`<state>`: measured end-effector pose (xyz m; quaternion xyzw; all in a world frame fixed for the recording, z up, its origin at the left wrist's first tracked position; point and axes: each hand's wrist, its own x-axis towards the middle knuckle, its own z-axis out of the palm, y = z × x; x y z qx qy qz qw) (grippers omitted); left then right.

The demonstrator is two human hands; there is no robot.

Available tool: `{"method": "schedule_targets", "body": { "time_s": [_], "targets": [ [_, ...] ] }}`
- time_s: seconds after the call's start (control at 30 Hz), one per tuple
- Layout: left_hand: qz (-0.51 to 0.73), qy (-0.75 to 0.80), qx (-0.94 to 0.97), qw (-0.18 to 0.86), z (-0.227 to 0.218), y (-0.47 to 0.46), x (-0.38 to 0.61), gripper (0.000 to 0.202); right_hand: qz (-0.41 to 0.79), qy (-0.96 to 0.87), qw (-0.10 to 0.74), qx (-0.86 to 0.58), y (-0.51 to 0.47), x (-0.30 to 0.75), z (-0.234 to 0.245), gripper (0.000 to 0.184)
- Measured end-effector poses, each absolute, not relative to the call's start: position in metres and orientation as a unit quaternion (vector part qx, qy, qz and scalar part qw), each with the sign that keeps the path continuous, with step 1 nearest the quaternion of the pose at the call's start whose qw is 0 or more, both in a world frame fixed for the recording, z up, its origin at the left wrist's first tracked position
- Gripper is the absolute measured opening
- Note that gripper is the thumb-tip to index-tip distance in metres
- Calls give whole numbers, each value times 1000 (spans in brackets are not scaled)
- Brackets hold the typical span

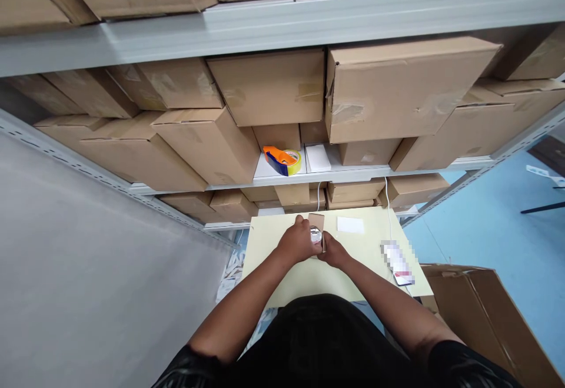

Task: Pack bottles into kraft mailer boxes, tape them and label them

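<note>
Over a small pale yellow table [282,282], my left hand [296,242] and my right hand [333,251] meet, both with fingers curled. Between them they hold a small brown cardboard box [316,221] and a shiny round object [315,235] at its open end. The left hand wraps the round object from the left. From the right, the other hand pinches the box. How far the round object sits inside the box is hidden by the fingers.
A white card [351,225] lies on the table beyond my hands, and a phone [399,267] on a white cable lies at the right. An orange tape dispenser [282,161] sits on the shelf among stacked cartons. An open carton [485,311] stands at lower right.
</note>
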<state>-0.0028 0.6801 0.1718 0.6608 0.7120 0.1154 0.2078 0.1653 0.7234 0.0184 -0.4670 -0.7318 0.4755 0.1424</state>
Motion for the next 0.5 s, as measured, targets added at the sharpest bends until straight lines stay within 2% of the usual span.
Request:
{"method": "schedule_targets", "body": {
  "time_s": [0.2, 0.4, 0.47, 0.5],
  "targets": [
    [263, 671, 659, 214, 225, 656, -45, 31, 490, -720, 137, -472, 722, 156, 24, 70],
    [345, 627, 660, 227, 251, 643, -79, 24, 515, -690, 143, -488, 721, 167, 29, 117],
    [356, 617, 661, 235, 251, 639, -86, 22, 482, -694, 164, -510, 714, 183, 40, 115],
    [363, 610, 662, 242, 249, 638, -88, 22, 465, -689, 186, -523, 709, 191, 48, 106]
  ]
}}
